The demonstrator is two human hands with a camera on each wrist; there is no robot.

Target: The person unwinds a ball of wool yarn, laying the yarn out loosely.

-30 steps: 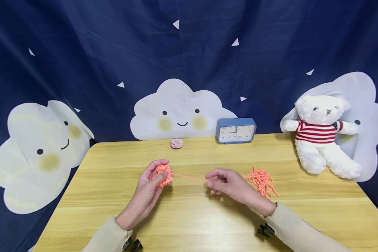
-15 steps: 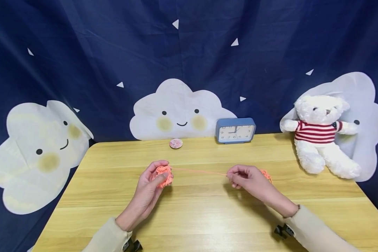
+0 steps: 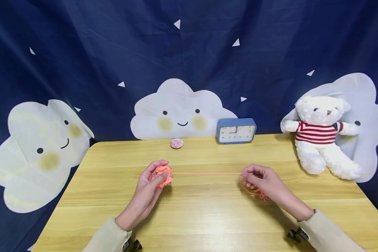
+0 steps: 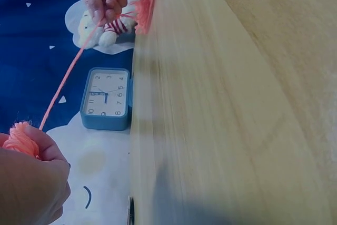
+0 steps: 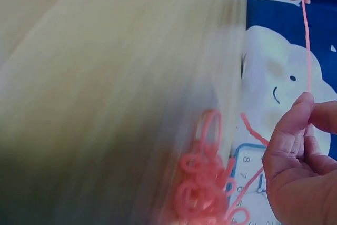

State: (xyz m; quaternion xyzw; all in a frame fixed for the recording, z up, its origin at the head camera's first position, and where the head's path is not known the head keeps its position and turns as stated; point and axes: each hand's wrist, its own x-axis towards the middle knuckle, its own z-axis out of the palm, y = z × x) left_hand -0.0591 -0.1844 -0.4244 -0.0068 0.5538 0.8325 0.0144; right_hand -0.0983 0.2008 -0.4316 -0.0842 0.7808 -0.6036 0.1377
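Note:
My left hand [image 3: 149,189] grips a small ball of coral yarn [image 3: 163,175], its thumb lying across the front. From that ball a single strand [image 3: 204,173] runs straight and taut to my right hand [image 3: 266,183]. Thumb and index finger of the right hand pinch the strand, plain in the right wrist view. Below the pinch, the yarn hangs down to a loose tangle of coral yarn [image 5: 202,183] on the table, which the right hand partly hides in the head view. Both hands are above the wooden table [image 3: 201,217].
A blue clock [image 3: 236,130] stands at the table's back edge. Left of it lies a small round pink badge-like disc [image 3: 176,143]. At the back right sits a white teddy bear [image 3: 316,136] in a striped sweater. A dark blue curtain [image 3: 182,45] with clouds hangs behind.
My right hand has moved right, drawing the strand between the hands longer and straighter. It now covers part of the loose tangle. The left hand has stayed in place with the ball.

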